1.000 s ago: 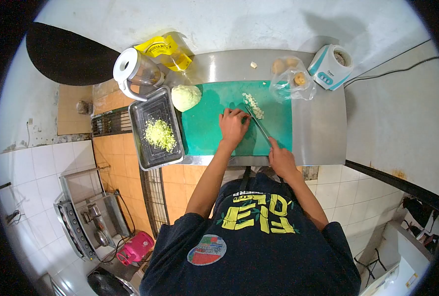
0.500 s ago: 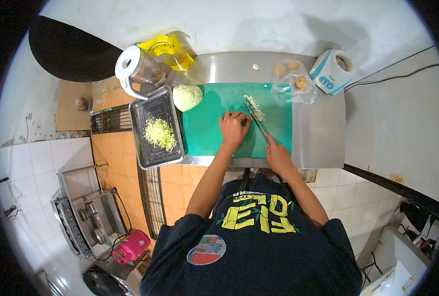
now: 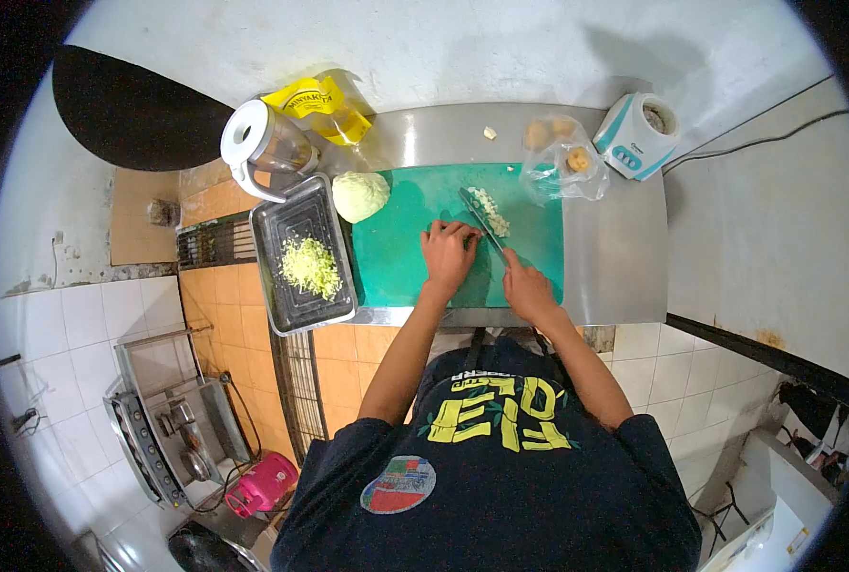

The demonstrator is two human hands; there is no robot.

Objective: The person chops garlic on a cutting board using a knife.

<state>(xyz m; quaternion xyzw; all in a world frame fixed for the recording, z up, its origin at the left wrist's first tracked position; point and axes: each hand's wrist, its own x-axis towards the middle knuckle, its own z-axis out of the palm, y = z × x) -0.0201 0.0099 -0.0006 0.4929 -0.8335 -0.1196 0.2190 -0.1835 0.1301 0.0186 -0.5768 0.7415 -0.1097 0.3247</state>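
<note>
On the green cutting board (image 3: 405,257), my right hand (image 3: 529,286) grips the handle of a knife (image 3: 484,218). The blade points up and to the left, along a small pile of chopped pale pieces (image 3: 491,212). My left hand (image 3: 450,253) rests on the board just left of the blade, fingers curled and pressed together; what lies under its fingertips is too small to make out. A cabbage (image 3: 359,195) sits at the board's upper left corner. Shredded green vegetable (image 3: 310,267) lies in a metal tray (image 3: 264,276) left of the board.
Behind the tray stand a blender jug (image 3: 270,143) and a yellow oil pouch (image 3: 321,107). A clear bag with round brown items (image 3: 577,160) and a white-teal blender base (image 3: 637,138) are at the back right. A pink gas cylinder (image 3: 262,483) stands low at the left.
My right hand has moved up and left with the knife, whose blade now lies left of the chopped pile. My left hand has barely moved.
</note>
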